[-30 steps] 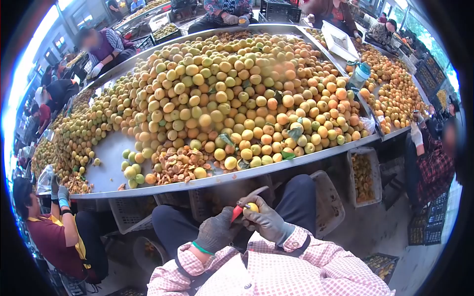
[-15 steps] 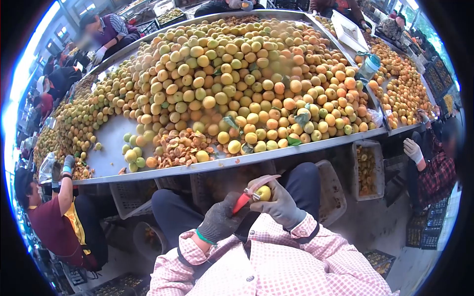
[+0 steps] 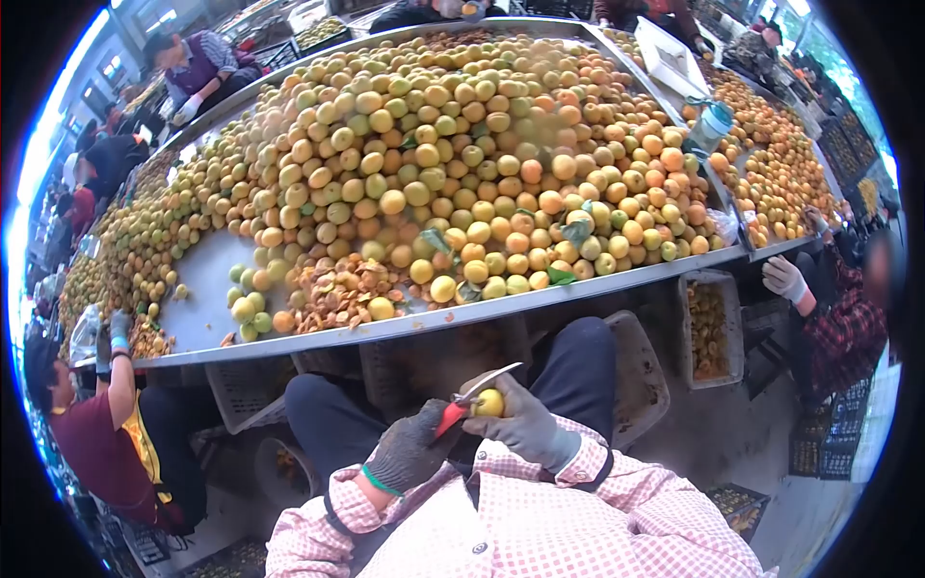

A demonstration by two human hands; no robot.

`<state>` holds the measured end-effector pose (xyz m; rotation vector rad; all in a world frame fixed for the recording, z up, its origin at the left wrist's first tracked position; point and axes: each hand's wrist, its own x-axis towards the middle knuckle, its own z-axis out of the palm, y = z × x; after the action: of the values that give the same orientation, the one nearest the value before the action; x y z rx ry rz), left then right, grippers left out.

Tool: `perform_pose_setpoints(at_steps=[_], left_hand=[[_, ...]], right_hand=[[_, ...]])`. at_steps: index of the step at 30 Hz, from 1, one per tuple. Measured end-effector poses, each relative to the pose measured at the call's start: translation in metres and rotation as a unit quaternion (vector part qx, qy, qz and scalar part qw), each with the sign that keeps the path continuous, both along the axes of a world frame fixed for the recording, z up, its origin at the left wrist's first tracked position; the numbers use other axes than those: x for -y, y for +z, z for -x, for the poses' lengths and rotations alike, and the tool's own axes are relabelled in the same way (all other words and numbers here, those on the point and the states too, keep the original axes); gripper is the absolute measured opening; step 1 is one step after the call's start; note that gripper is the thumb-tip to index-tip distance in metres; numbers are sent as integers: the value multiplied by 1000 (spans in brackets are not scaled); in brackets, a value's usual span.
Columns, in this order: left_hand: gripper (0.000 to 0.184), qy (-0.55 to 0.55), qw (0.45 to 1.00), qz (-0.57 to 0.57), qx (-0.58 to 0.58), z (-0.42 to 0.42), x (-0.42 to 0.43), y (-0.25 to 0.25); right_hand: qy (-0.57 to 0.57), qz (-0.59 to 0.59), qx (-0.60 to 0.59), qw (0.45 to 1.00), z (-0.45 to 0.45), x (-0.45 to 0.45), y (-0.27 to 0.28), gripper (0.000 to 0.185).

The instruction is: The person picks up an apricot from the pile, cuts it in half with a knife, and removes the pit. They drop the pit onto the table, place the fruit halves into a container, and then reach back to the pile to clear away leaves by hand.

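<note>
My left hand [image 3: 409, 451], in a dark knit glove with a green cuff, is closed around the red handle of a peeler [image 3: 450, 418]. A small yellow-green persimmon [image 3: 488, 403] sits in the fingers of my gloved right hand [image 3: 532, 431]. The peeler's head lies against the fruit. A pale curved strip [image 3: 493, 378] sticks out above it; I cannot tell whether it is peel or blade. Both hands are over my lap, below the table edge. Beyond them lies a heap of orange peelings [image 3: 342, 289] on the metal table [image 3: 207, 289].
A big pile of persimmons [image 3: 414, 164] covers much of the table. Crates stand under its edge, one with fruit [image 3: 709, 328] to the right. Co-workers sit to the left [image 3: 101, 448] and right [image 3: 843, 328]. A bottle [image 3: 711, 125] stands among the fruit.
Both hands have come down towards my body with the peeler and persimmon. The pale strip is tilted differently. The whole view has shifted slightly.
</note>
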<state>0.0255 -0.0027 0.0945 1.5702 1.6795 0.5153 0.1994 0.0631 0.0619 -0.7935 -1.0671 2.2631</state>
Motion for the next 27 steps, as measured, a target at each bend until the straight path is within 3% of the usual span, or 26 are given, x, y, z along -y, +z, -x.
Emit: perform_pose_setpoints(at_steps=[3,5,6,10,15,19,24,27], left_hand=[[28,24,998,-31,46,5,5,-13],[30,34,996,-21,85,5,6,-18],[31,50,992,-17,113,4,5,-16],[30,59,992,-35,110,3,9,-13],[29,43,994,-61,85,5,15,-17],[28,31,994,-72,77,4,12,-12],[34,12,996,25,80,5,19,-16],[35,-1,995,85,52,-1,15,7]], right_hand=[[-1,-30,-12,999,4,-2,2,37],[-27,-254,82,963,7,-2,-1,39],[-14,-265,113,958,5,-4,1,42],[-3,-244,104,964,6,-4,-1,39],[-10,-60,-22,998,7,-1,1,39],[-16,-98,-11,995,7,3,4,36],[-17,-136,20,990,6,12,-6,38],[-20,-175,34,984,5,13,-6,38]])
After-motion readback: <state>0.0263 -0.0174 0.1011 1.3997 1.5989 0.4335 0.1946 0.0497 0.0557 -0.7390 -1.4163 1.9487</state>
